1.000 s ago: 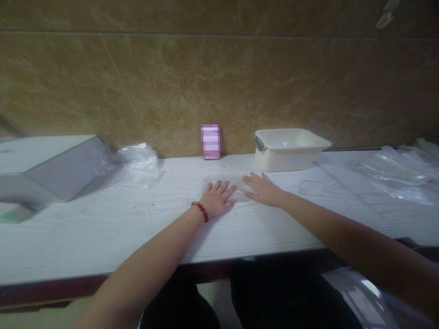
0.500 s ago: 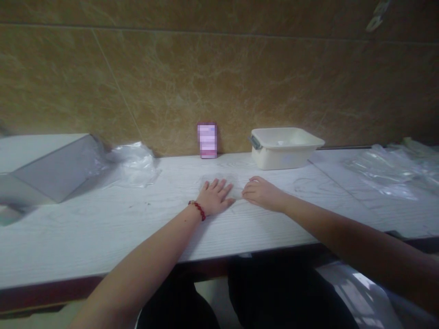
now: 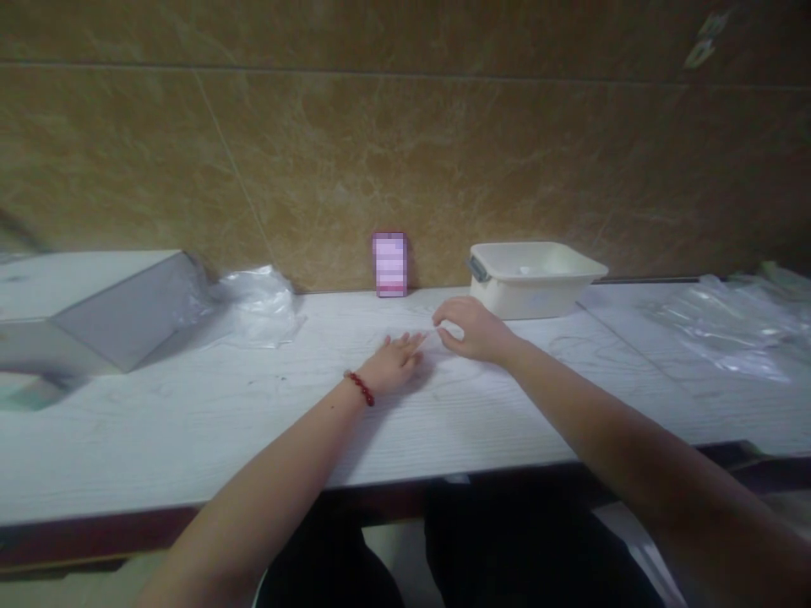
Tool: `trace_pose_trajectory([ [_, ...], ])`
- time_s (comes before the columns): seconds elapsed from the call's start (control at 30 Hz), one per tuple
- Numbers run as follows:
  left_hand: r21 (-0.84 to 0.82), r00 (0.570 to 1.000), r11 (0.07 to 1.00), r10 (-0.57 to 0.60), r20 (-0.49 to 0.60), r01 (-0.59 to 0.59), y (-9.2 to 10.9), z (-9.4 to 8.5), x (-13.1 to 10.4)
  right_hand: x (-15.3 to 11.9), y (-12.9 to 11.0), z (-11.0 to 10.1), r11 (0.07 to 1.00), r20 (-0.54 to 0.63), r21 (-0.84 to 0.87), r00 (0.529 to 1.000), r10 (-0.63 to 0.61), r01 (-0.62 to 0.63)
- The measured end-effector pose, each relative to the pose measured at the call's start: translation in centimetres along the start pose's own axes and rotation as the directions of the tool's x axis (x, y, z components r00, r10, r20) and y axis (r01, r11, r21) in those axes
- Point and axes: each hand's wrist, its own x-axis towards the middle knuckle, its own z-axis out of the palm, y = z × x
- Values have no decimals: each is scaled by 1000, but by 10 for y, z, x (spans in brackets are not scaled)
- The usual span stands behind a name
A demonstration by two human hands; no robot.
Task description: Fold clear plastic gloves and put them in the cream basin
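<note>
My left hand (image 3: 394,365), with a red bead bracelet (image 3: 361,388) at its wrist, is low over the white table (image 3: 266,439), fingers stretched out and slightly apart. Just to its right, my right hand (image 3: 475,329) is curled, thumb and forefinger tips brought close in a pinch. A faint, thin, pale bit shows between these fingertips and the left fingers; it is too small to make out. The white tub (image 3: 525,295) stands right behind my right hand.
A phone (image 3: 391,266) leans upright on the tiled wall. On the left are a white box (image 3: 120,312), crumpled clear plastic (image 3: 259,308) and a small pale green object (image 3: 29,392). More clear plastic bags (image 3: 735,321) lie at the right.
My right hand has risen and moved away from me, its fingers now curled in a pinch. The clear sheet seen around my left hand no longer shows there. The view has shifted slightly.
</note>
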Motion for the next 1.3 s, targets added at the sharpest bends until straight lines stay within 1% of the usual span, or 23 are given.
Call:
trace_pose_trajectory([
  [0.07, -212, 996, 973, -88, 2, 86, 1, -11, -3, 7, 0, 2, 986, -116, 117, 984, 134, -120],
  [0.1, -330, 993, 937, -121, 11, 117, 2, -16, -5, 8, 1, 4, 963, -171, 197, 961, 217, -182],
  [0.17, -581, 989, 802, -145, 36, 139, 6, -27, -9, 9, 4, 13, 871, -240, 400, 884, 401, -287],
  [0.2, -701, 988, 699, -143, 55, 140, 8, -31, -10, 8, 6, 18, 797, -235, 512, 840, 489, -320],
  [0.23, -803, 986, 577, -143, 82, 150, 10, -34, -11, 6, 8, 24, 705, -197, 619, 801, 566, -346],
  [0.3, -922, 973, 319, -143, 183, 220, 16, -39, -13, 1, 11, 36, 485, -34, 777, 743, 668, -400],
  [0.37, -942, 947, 117, -118, 300, 313, 21, -42, -15, -4, 10, 43, 270, 162, 849, 711, 685, -454],
  [0.43, -931, 928, -10, -78, 365, 365, 23, -43, -16, -6, 6, 46, 113, 303, 874, 710, 635, -473],
  [0.5, -924, 924, -81, -55, 378, 373, 23, -45, -16, -7, 0, 46, 28, 387, 877, 740, 550, -479],
  [0.53, -924, 924, -101, -59, 377, 370, 21, -46, -16, -7, -3, 46, 20, 414, 870, 752, 514, -493],
  [0.57, -924, 924, -111, -76, 375, 366, 20, -46, -16, -7, -6, 46, 42, 429, 855, 751, 501, -517],
  [0.6, -925, 922, -112, -104, 374, 363, 19, -47, -15, -7, -8, 47, 97, 423, 833, 741, 522, -545],
  [0.63, -926, 917, -107, -137, 375, 363, 17, -46, -15, -7, -10, 49, 187, 380, 802, 727, 572, -567],
  [0.7, -925, 904, -80, -199, 379, 370, 15, -45, -12, -8, -16, 54, 436, 174, 692, 719, 673, -575],
  [0.77, -919, 893, -46, -221, 392, 392, 14, -42, -11, -7, -22, 59, 660, -46, 521, 755, 654, -541],
  [0.8, -916, 891, -30, -218, 397, 401, 14, -40, -10, -7, -25, 62, 732, -109, 443, 780, 617, -517],
  [0.83, -915, 894, -17, -211, 396, 402, 14, -38, -9, -6, -28, 65, 772, -133, 386, 798, 588, -505],
  [0.87, -917, 897, -8, -204, 392, 399, 14, -37, -9, -4, -30, 67, 784, -132, 355, 803, 581, -509],
  [0.9, -919, 900, -1, -199, 387, 394, 14, -36, -9, -3, -30, 70, 775, -120, 344, 794, 596, -530],
  [1.03, -904, 890, 19, -181, 418, 428, 13, -34, -11, 1, -19, 76, 682, -83, 403, 718, 691, -609],
  [1.1, -891, 881, 42, -178, 438, 451, 14, -32, -12, 1, -11, 77, 655, -72, 447, 705, 705, -610],
  [1.2, -886, 878, 86, -208, 431, 456, 18, -29, -14, 1, -5, 78, 610, -33, 491, 686, 727, -622],
  [1.3, -870, 860, 118, -262, 437, 478, 22, -26, -15, 1, -6, 78, 593, -39, 501, 668, 743, -631],
])
